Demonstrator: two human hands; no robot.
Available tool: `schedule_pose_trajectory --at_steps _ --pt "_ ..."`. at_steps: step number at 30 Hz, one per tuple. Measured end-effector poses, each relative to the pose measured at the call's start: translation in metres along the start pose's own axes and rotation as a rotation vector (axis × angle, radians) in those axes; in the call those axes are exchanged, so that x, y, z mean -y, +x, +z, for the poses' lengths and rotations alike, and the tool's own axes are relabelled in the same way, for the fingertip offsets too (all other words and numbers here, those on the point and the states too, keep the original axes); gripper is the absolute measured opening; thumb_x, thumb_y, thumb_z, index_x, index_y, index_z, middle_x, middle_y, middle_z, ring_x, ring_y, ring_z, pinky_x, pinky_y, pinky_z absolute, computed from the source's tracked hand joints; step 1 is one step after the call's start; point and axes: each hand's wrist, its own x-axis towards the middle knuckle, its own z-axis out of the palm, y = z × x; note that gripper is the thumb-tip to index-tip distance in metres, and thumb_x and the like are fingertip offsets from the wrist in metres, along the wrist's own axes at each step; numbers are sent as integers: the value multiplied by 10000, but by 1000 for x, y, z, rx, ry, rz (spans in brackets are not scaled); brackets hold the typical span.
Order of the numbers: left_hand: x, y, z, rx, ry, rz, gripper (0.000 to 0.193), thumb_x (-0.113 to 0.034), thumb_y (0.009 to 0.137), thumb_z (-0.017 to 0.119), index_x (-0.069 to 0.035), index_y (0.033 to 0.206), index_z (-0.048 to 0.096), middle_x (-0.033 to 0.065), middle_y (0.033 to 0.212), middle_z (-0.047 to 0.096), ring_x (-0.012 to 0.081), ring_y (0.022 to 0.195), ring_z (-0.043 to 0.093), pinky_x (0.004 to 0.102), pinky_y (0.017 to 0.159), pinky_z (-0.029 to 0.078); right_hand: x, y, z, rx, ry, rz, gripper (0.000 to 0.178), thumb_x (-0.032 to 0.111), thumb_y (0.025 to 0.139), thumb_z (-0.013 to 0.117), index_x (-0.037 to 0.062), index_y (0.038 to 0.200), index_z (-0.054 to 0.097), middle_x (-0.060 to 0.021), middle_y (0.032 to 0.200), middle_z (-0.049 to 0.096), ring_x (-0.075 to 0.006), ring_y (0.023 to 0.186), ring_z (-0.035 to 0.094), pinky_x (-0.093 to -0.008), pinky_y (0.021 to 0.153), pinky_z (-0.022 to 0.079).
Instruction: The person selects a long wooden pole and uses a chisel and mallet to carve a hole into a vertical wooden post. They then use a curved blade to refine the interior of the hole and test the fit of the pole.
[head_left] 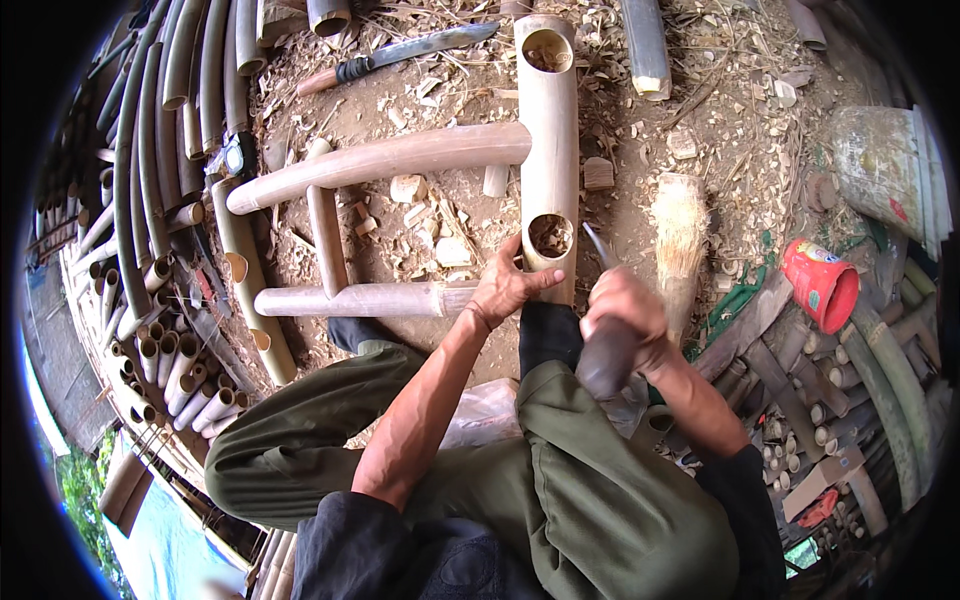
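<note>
A thick bamboo pole [550,110] with two round cut holes lies upright in the view, its lower end by my dark-clad foot. My left hand [508,285] grips the pole beside the lower hole [551,235], thumb across its front. My right hand [628,305], slightly blurred, is closed round a curved knife. The thin metal blade [598,245] points up toward the hole, apart from it, and a dark rounded handle [606,358] sticks out below my fist. Two bamboo rails, the upper one [390,160] and the lower one [370,300], run left from the pole, joined by a short upright [326,240].
A long knife [400,55] lies on the chip-strewn ground beyond the frame. Cut bamboo [150,200] is stacked at left. To the right are a frayed wooden piece [680,240], a red tub [822,287], a dirty white bucket [885,170] and more bamboo [885,370].
</note>
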Motion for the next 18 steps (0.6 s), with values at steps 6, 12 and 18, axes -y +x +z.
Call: schedule_pose_trajectory --at_steps 6,12,18 --pt "-2 2 -3 40 30 -56 770 -236 707 875 13 1313 470 126 1142 642 213 1052 602 333 920 492 11 -23 24 367 -128 -37 181 171 716 633 64 861 619 -44 814 569 -223 785 574 -358 741 470" --pt "19 16 5 -141 216 -14 737 -349 673 885 16 1219 548 144 1055 679 242 987 645 349 875 514 -1 -27 27 432 -207 -69 134 174 739 595 80 833 604 -26 759 513 -202 743 542 -340 704 444" --pt "13 21 28 -323 413 13 682 -414 645 884 32 1082 608 204 1020 683 322 934 673 401 834 532 -20 -36 13 485 -304 -127 105 188 735 578 95 782 586 -16 700 458 -191 690 506 -328 679 425"
